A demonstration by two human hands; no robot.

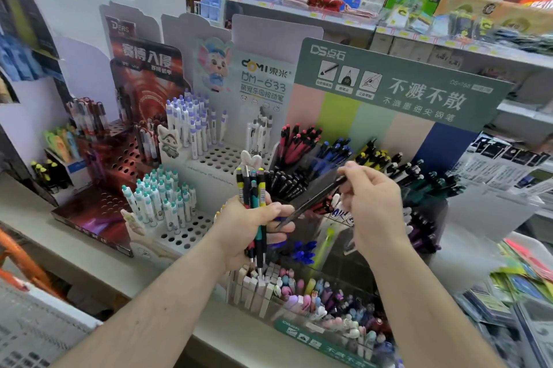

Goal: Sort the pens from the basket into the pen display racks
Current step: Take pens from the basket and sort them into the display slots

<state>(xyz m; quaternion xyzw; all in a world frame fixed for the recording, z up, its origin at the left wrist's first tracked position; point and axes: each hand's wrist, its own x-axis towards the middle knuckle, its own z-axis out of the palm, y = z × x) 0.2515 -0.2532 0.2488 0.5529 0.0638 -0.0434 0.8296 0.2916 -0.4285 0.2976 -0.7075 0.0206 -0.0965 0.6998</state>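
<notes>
Pens, one bundle: mixed yellow, teal and black barrels, upright in the left hand, whose grip is wrapped tight round them, above the front clear rack.

Pen, single, black: slanted, upper end pinched in the narrow grip of the right hand, lower end at the left hand's fingers. Whether it is clear of the bundle cannot be told.

Basket: not identified with certainty in view.

Rack, green-headed: tiered bins of red, blue, yellow and black pens directly behind both hands.

Racks, white and red: hole-boards to the left, many holes free.

Hazards, judged: pulling the black pen sideways may loosen the bundle and drop pens into the wrong bin; a low wrist may knock the crowded caps below.

Room: little open space in front, since stock stands close on every side; the approach from above looks freest. Bench edge lies near the forearms.
</notes>
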